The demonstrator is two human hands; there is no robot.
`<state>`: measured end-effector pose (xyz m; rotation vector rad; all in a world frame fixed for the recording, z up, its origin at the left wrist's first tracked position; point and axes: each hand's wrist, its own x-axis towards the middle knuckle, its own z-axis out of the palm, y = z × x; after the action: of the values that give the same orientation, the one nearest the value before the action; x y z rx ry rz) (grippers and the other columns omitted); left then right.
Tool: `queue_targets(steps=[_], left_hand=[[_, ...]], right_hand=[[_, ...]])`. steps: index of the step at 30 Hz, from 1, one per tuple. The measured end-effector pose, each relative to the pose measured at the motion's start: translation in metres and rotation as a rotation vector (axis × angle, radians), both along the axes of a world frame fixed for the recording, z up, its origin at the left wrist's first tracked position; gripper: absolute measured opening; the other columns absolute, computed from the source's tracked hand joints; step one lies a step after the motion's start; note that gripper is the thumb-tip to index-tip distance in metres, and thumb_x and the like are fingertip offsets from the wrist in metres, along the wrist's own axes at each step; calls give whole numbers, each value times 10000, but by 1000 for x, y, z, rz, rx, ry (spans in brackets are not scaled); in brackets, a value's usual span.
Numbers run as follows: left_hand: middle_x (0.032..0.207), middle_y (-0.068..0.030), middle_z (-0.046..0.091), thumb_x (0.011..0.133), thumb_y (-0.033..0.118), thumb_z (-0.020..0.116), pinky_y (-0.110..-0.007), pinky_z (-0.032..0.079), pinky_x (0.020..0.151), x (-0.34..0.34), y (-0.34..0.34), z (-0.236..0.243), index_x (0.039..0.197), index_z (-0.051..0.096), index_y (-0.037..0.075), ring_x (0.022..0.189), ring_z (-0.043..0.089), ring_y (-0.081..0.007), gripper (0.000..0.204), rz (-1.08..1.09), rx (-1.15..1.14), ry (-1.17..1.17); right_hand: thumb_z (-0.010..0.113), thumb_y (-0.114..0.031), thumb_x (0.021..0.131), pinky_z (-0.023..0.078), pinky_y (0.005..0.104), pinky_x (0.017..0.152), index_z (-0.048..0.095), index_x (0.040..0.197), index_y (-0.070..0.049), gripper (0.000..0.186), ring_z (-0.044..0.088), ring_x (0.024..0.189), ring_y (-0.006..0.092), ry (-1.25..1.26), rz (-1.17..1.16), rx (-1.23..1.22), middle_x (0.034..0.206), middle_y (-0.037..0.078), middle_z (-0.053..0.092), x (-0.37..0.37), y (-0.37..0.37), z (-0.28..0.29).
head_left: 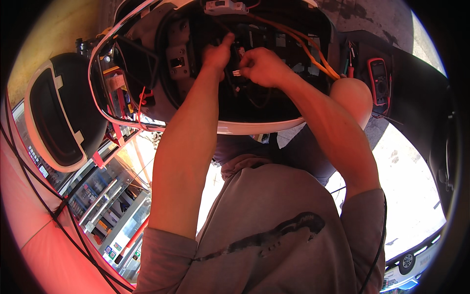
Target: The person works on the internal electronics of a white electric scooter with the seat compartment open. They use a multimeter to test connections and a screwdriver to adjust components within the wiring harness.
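Note:
Both of my hands reach into the dark open body of a vehicle, probably a scooter, with a white rim (235, 128). My right hand (264, 66) is closed in a pinch on a small white wire connector (237, 73). Just left of it, my left hand (218, 55) has its thumb raised and its fingers curled down into the shadow. What those fingers hold is hidden. Between the hands shows another small pale connector (241, 52). Thin dark wires (259, 104) hang below the hands, partly lost in the dark.
A white circuit breaker (225, 7) sits at the far edge, with orange cables (306, 41) curving right. My bare knee (351, 99) presses near the rim. On the right lie a red multimeter (378, 81) and a screwdriver (351, 71). A black top case (63, 117) stands left.

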<state>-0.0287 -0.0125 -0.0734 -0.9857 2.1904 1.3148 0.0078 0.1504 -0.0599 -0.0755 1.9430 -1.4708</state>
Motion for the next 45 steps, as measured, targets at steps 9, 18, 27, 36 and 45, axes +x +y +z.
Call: queue_targets(steps=[9, 18, 27, 36, 45], left_hand=[[1288, -215, 551, 823, 469, 707, -405, 468, 936, 2, 21, 38, 1343, 439, -62, 1161, 557, -296, 790, 76, 42, -104], [1214, -174, 597, 853, 418, 698, -415, 511, 880, -3, 9, 23, 1288, 498, -36, 1073, 608, -274, 659, 127, 297, -97], [1182, -157, 612, 861, 548, 618, -433, 526, 852, -5, 14, 35, 1305, 505, 13, 1024, 624, -287, 705, 162, 335, -161], [1258, -196, 570, 870, 586, 548, -425, 486, 923, -1, -4, 2, 1351, 452, -31, 1091, 593, -302, 789, 238, 183, -173], [1236, -204, 574, 822, 535, 650, -440, 515, 888, 8, 6, 21, 1335, 442, -74, 1074, 606, -299, 823, 236, 140, -151]], right_hand=[[696, -133, 778, 524, 343, 748, 695, 928, -35, 179, 680, 798, 230, 147, 53, -7, 843, 120, 702, -2, -4, -2], [689, -111, 794, 522, 339, 748, 697, 911, -36, 139, 681, 794, 222, 136, 12, -18, 830, 112, 705, 4, -4, 2], [698, -151, 787, 515, 337, 761, 718, 867, -41, 137, 674, 795, 222, 118, 85, -47, 829, 122, 703, -6, 1, 4], [594, -269, 857, 506, 372, 855, 710, 1007, -81, 267, 658, 936, 303, 120, -353, 224, 987, 157, 693, -54, 30, -42], [559, -127, 795, 501, 418, 920, 682, 1093, -31, 336, 620, 1090, 342, 146, 400, 607, 1190, 197, 632, -71, 15, -126]])
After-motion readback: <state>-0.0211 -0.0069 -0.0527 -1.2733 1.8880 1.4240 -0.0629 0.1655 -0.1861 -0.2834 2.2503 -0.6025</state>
